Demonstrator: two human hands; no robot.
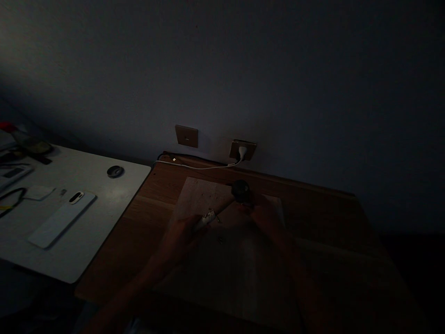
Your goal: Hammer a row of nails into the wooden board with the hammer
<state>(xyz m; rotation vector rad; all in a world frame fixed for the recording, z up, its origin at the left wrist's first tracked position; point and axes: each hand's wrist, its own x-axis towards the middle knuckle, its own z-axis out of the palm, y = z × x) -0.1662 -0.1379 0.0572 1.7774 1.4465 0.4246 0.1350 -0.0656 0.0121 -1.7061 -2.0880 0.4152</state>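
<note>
In dim light, my left hand (181, 236) is closed around the pale lower end of a mallet-like tool (222, 204) with a brownish shaft. White material (208, 217) surrounds the shaft just beyond my left fingers, with a thin piece sticking out beside it. The tool's dark, round head (240, 190) points away from me, and my right hand (255, 208) is closed against it. Both hands are over a pale flat board (194, 195). A small dark item (220, 240), too dim to identify, lies on the board below the shaft.
The board lies on a wooden table (139, 218) against the wall. A white cable (208, 167) runs along the back edge to a plugged wall socket (242, 150). On the white table (93, 232) at left are a phone (62, 220), a tape roll (115, 171) and a bottle (33, 141).
</note>
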